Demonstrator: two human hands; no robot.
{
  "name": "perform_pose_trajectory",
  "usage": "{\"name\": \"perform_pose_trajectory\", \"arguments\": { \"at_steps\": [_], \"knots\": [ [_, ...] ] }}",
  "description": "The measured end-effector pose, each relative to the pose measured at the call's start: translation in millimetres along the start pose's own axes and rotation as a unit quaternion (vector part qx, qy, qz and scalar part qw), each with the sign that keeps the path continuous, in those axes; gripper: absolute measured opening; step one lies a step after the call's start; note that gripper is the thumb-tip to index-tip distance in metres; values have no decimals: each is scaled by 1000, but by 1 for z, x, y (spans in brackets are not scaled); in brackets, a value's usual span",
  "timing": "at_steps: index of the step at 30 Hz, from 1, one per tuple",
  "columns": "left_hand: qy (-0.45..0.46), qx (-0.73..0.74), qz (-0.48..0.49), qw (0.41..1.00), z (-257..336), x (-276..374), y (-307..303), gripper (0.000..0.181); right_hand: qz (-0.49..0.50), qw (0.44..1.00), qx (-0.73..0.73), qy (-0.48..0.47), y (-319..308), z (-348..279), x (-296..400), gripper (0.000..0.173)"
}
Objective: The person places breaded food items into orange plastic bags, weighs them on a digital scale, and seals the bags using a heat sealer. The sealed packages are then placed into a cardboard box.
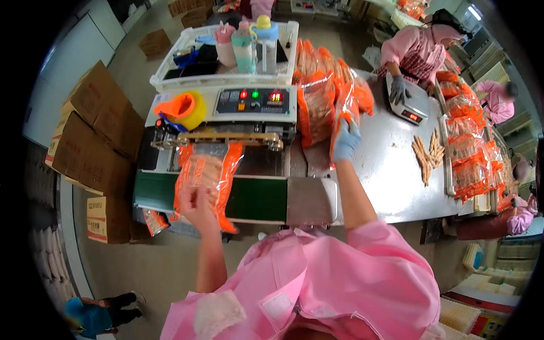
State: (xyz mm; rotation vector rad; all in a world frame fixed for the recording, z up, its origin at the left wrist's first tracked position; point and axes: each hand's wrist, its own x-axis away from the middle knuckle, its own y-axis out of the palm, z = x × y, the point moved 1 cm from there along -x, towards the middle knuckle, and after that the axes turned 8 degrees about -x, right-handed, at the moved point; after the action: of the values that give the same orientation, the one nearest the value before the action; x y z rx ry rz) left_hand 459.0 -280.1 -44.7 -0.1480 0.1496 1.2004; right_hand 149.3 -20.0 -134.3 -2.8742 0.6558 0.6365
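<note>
My bare left hand (196, 202) is at an orange-edged clear plastic food bag (207, 170) on the green conveyor belt (255, 199) of a band sealing machine (229, 137); its fingers are curled over the bag, and whether they grip it I cannot tell. The top of that bag lies under the sealer's band guard. My right hand (347, 141), in a light blue glove, is closed on the lower part of another orange-edged bag (345, 104). That bag stands among several filled bags (316, 106) on the metal table (374, 178).
A white plastic basket (225, 80) with bottles stands behind the sealer's lit control panel (253, 101). Tape rolls (191, 109) lie on the machine. Cardboard boxes (97, 127) are stacked left. At right, a co-worker's gloved hand (399, 90) rests on a scale (410, 104), near loose sticks (426, 155).
</note>
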Motion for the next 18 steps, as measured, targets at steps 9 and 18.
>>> {"name": "perform_pose_trajectory", "arguments": {
  "at_steps": [9,18],
  "knots": [
    [63,128,-372,917,33,23,138,73,-27,968,-248,11,-105,-177,-5,9],
    [-130,270,-485,822,-18,52,152,53,-140,929,-331,93,-139,-155,64,20]
  ]
}}
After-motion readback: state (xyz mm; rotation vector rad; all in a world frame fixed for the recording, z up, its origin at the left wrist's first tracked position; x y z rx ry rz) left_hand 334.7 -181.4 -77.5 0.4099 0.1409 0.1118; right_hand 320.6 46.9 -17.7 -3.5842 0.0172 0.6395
